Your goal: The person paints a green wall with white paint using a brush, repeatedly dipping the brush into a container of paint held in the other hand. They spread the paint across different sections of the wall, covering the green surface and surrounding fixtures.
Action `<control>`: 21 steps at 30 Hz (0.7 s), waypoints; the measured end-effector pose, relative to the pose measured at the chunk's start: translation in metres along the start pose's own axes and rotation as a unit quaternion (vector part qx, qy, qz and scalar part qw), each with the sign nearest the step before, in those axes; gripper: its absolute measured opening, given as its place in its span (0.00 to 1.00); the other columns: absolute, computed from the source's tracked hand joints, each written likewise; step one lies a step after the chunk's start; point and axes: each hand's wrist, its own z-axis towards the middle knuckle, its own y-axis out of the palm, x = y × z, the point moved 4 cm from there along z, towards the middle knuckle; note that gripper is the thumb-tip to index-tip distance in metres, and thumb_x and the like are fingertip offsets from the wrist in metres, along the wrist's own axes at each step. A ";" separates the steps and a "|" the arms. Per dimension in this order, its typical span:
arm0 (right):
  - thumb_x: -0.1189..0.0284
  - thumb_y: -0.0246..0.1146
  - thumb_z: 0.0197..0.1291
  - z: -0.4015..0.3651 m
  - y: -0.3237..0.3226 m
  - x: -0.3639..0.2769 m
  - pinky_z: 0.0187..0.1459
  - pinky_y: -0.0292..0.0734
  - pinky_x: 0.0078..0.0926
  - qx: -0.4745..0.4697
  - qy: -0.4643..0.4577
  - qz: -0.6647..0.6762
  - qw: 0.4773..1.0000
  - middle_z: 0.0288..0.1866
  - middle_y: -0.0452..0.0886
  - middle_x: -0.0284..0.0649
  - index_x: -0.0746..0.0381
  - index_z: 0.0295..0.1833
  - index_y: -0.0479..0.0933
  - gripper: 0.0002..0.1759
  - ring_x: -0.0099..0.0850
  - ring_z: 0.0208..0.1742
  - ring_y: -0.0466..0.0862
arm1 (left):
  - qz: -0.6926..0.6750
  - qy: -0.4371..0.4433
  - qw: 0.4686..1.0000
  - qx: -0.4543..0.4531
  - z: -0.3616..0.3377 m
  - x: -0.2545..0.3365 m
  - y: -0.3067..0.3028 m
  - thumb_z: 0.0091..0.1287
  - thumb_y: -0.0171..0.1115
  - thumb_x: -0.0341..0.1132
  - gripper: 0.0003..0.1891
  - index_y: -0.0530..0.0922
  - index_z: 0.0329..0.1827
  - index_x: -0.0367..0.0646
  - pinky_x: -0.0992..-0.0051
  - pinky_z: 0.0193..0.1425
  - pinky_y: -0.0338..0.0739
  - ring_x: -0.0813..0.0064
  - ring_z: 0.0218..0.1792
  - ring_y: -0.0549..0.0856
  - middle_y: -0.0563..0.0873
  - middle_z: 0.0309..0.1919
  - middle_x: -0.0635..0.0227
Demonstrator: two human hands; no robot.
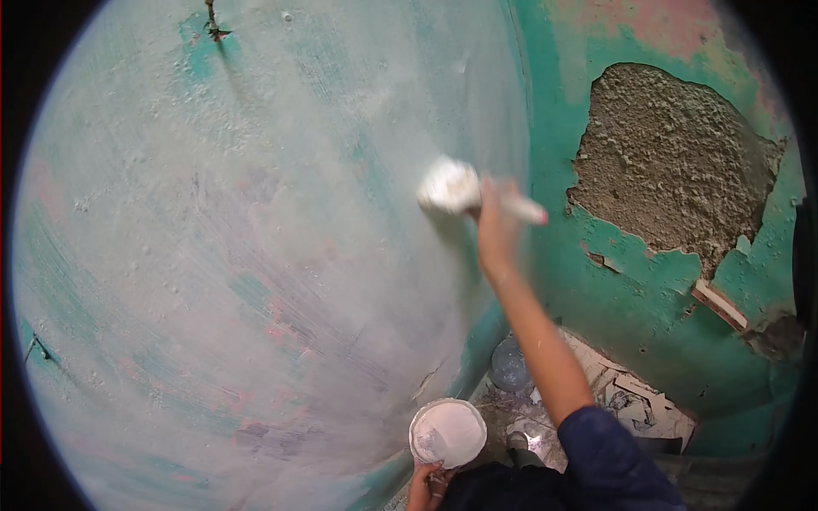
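Observation:
My right hand (498, 223) is closed around the handle of a paintbrush (452, 185), whose wide head is coated in white. The bristle end is at the wall (341, 221), which carries streaky whitish paint over green; motion blur hides whether it touches. Low in the view, my left hand (432, 481) grips a round bucket (448, 433) by its near side. White paint fills the bucket, with a greyer patch on its left.
At right, a green wall (622, 289) has a large hole in its plaster (673, 153). A metal fitting (211, 21) juts from the painted wall. Below, a round, bluish container (509, 364) and debris (639, 396) lie on the floor near my foot (517, 441).

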 end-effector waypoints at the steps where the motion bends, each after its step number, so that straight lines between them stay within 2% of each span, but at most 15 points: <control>1: 0.66 0.56 0.72 -0.018 -0.031 0.045 0.51 0.84 0.28 0.036 0.032 -0.003 0.999 0.57 0.74 0.46 0.65 0.58 0.68 0.17 0.34 0.59 0.79 | -0.002 0.003 1.000 0.003 0.002 -0.002 -0.001 0.67 0.61 0.33 0.33 0.61 0.74 0.38 0.57 0.68 0.76 0.56 0.64 0.77 0.74 0.65 0.51; 2: 0.65 0.57 0.73 -0.041 -0.055 0.072 0.45 0.79 0.25 0.083 0.061 0.003 0.995 0.46 0.76 0.38 0.61 0.49 0.69 0.11 0.25 0.48 0.77 | -0.015 -0.016 1.000 -0.001 0.006 -0.005 -0.006 0.66 0.60 0.32 0.34 0.59 0.75 0.38 0.57 0.69 0.75 0.55 0.65 0.76 0.73 0.66 0.51; 3: 0.68 0.57 0.71 -0.062 -0.083 0.102 0.43 0.85 0.27 0.084 0.093 -0.029 0.992 0.53 0.77 0.45 0.65 0.57 0.68 0.15 0.32 0.51 0.82 | -0.028 -0.035 0.999 -0.006 0.008 -0.009 -0.007 0.66 0.60 0.31 0.35 0.58 0.76 0.38 0.57 0.70 0.75 0.54 0.65 0.76 0.72 0.68 0.51; 5: 0.72 0.58 0.70 -0.091 -0.129 0.154 0.31 0.81 0.24 0.100 0.149 -0.055 0.982 0.44 0.76 0.40 0.64 0.50 0.67 0.09 0.28 0.37 0.82 | -0.039 -0.025 0.999 0.003 0.000 -0.013 0.004 0.66 0.60 0.29 0.35 0.58 0.76 0.38 0.57 0.70 0.75 0.53 0.65 0.76 0.72 0.68 0.51; 6: 0.72 0.58 0.70 -0.096 -0.136 0.156 0.31 0.81 0.24 0.100 0.150 -0.053 0.982 0.44 0.76 0.40 0.64 0.50 0.67 0.09 0.28 0.37 0.82 | -0.048 -0.017 0.999 0.007 -0.003 -0.013 0.009 0.65 0.59 0.28 0.35 0.58 0.76 0.38 0.58 0.69 0.75 0.53 0.65 0.76 0.72 0.68 0.52; 8: 0.76 0.58 0.66 -0.098 -0.144 0.162 0.26 0.79 0.25 0.078 0.193 -0.101 0.973 0.37 0.78 0.41 0.66 0.49 0.68 0.09 0.30 0.30 0.83 | -0.038 -0.009 0.999 0.012 -0.003 -0.015 0.017 0.65 0.59 0.28 0.34 0.59 0.75 0.37 0.58 0.69 0.76 0.54 0.64 0.77 0.74 0.67 0.51; 9: 0.75 0.60 0.63 -0.089 -0.136 0.146 0.28 0.79 0.27 0.068 0.187 -0.174 0.965 0.31 0.80 0.41 0.66 0.45 0.70 0.09 0.30 0.27 0.83 | -0.028 -0.004 0.999 0.017 -0.004 -0.016 0.019 0.65 0.58 0.28 0.33 0.59 0.75 0.36 0.59 0.68 0.76 0.55 0.62 0.79 0.75 0.65 0.51; 11: 0.71 0.61 0.62 -0.056 -0.108 0.109 0.33 0.80 0.32 0.008 0.135 -0.279 0.951 0.32 0.83 0.43 0.66 0.43 0.72 0.09 0.34 0.30 0.86 | -0.037 -0.004 0.999 0.018 -0.001 -0.022 0.018 0.66 0.58 0.28 0.31 0.61 0.73 0.36 0.59 0.66 0.77 0.54 0.60 0.80 0.77 0.63 0.52; 13: 0.68 0.61 0.62 -0.016 -0.064 0.043 0.41 0.81 0.36 -0.011 0.040 -0.353 0.935 0.35 0.84 0.46 0.65 0.43 0.73 0.11 0.40 0.36 0.87 | -0.046 -0.003 0.999 0.019 0.003 -0.025 0.012 0.66 0.57 0.28 0.30 0.62 0.72 0.36 0.59 0.65 0.78 0.54 0.57 0.82 0.79 0.60 0.53; 14: 0.66 0.61 0.62 0.004 -0.042 0.012 0.44 0.81 0.37 -0.017 -0.015 -0.298 0.954 0.37 0.85 0.47 0.63 0.44 0.74 0.12 0.44 0.41 0.88 | 0.037 0.012 0.999 0.010 0.003 -0.025 0.010 0.67 0.56 0.28 0.27 0.64 0.70 0.36 0.60 0.63 0.79 0.56 0.54 0.82 0.80 0.56 0.54; 15: 0.66 0.62 0.62 0.022 -0.017 -0.025 0.44 0.81 0.37 -0.022 -0.002 -0.251 0.968 0.37 0.85 0.47 0.63 0.45 0.74 0.13 0.43 0.41 0.88 | 0.120 0.028 0.992 -0.001 0.005 -0.026 0.010 0.69 0.55 0.28 0.24 0.66 0.69 0.36 0.62 0.61 0.79 0.58 0.51 0.83 0.81 0.52 0.56; 16: 0.66 0.61 0.64 0.046 -0.001 -0.039 0.43 0.82 0.35 -0.056 -0.035 -0.220 0.973 0.37 0.85 0.48 0.63 0.45 0.73 0.12 0.40 0.40 0.88 | 0.118 0.027 0.993 0.001 0.009 -0.030 0.013 0.69 0.55 0.28 0.24 0.66 0.69 0.36 0.62 0.61 0.79 0.58 0.51 0.83 0.81 0.52 0.56; 18: 0.66 0.59 0.67 0.068 0.036 -0.088 0.41 0.83 0.33 -0.090 -0.085 -0.131 0.984 0.37 0.85 0.46 0.63 0.44 0.72 0.11 0.37 0.38 0.88 | -0.078 0.088 0.987 -0.114 0.018 -0.031 0.032 0.60 0.56 0.24 0.38 0.56 0.76 0.49 0.50 0.73 0.69 0.55 0.69 0.72 0.69 0.70 0.58; 19: 0.66 0.59 0.67 0.077 0.043 -0.090 0.41 0.83 0.33 -0.092 -0.084 -0.129 0.984 0.37 0.85 0.46 0.63 0.44 0.72 0.11 0.37 0.38 0.88 | -0.079 0.089 0.987 -0.112 0.020 -0.033 0.033 0.60 0.56 0.24 0.38 0.56 0.76 0.49 0.50 0.73 0.69 0.55 0.69 0.72 0.69 0.70 0.58; 21: 0.71 0.59 0.70 0.086 0.050 -0.093 0.36 0.83 0.24 -0.109 -0.104 0.041 0.988 0.38 0.81 0.40 0.63 0.44 0.69 0.08 0.28 0.34 0.85 | -0.088 0.089 0.987 -0.105 0.022 -0.037 0.033 0.61 0.55 0.25 0.37 0.57 0.76 0.48 0.50 0.73 0.68 0.56 0.69 0.72 0.68 0.71 0.59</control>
